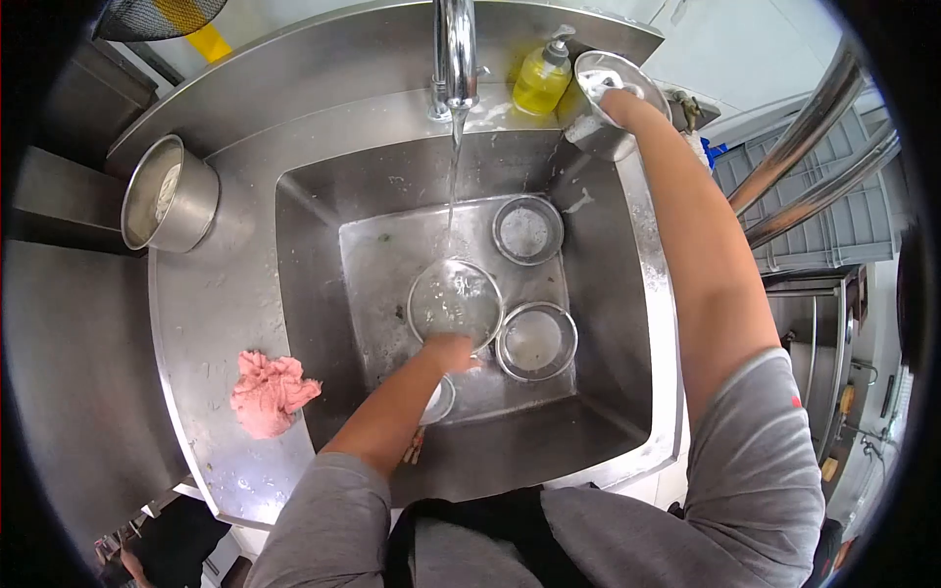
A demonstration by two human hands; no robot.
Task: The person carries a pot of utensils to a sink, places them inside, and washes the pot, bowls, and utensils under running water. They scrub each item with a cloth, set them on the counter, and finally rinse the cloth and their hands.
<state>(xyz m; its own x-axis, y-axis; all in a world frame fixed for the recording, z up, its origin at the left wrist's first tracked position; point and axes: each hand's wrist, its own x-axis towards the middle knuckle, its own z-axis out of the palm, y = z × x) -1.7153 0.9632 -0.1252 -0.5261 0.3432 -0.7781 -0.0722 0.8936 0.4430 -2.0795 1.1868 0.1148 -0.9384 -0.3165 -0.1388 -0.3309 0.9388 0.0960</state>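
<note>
Water runs from the tap (pixel 458 59) into a round metal bowl (pixel 454 299) in the steel sink (pixel 382 230). My left hand (pixel 449 353) is at the near rim of this bowl, its fingers closed on the rim. My right hand (pixel 619 106) reaches into a tall metal container (pixel 600 142) at the sink's back right corner; its fingers are hidden inside, near something white and sudsy. Two round metal bowls (pixel 528 230) (pixel 536 341) lie on the sink floor to the right. Another small dish (pixel 438 400) is partly hidden behind my left forearm.
A soap bottle (pixel 542 82) stands beside the tall container. On the left counter are a metal pot (pixel 171 194) and a pink cloth (pixel 272 393). Thick metal pipes (pixel 809 122) and a grey crate (pixel 833 196) are at the right. Part of another person (pixel 176 539) shows at the lower left.
</note>
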